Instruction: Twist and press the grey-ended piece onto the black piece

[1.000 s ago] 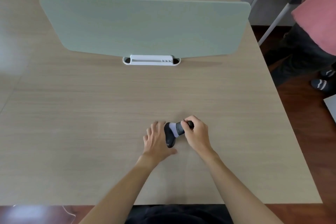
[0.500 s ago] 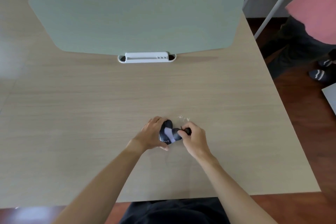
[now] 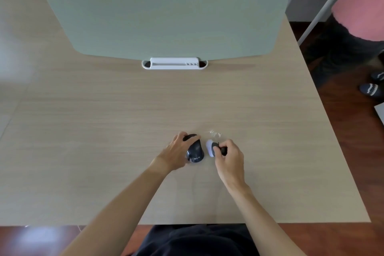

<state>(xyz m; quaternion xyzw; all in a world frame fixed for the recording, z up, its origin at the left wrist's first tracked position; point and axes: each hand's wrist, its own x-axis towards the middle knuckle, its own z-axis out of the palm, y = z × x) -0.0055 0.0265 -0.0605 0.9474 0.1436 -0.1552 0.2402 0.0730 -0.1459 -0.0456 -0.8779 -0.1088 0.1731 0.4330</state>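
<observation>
Two hands work apart: left hand [image 3: 176,153] grips the black mouse [image 3: 195,149], right hand [image 3: 229,157] pinches its small cover [image 3: 212,147]

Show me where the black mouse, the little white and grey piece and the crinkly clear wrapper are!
black mouse [image 3: 195,149], head view, its back.
white and grey piece [image 3: 211,147], head view, white end.
clear wrapper [image 3: 215,133], head view, its middle.

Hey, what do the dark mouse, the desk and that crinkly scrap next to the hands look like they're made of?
Mouse: seemingly moulded plastic, dark, slightly glossy, with printed lettering. Desk: looks like wood-grain laminate, pale and matte, with fine straight streaks. Crinkly scrap: probably thin clear plastic film, transparent with bright creases; too small to be sure.
</observation>
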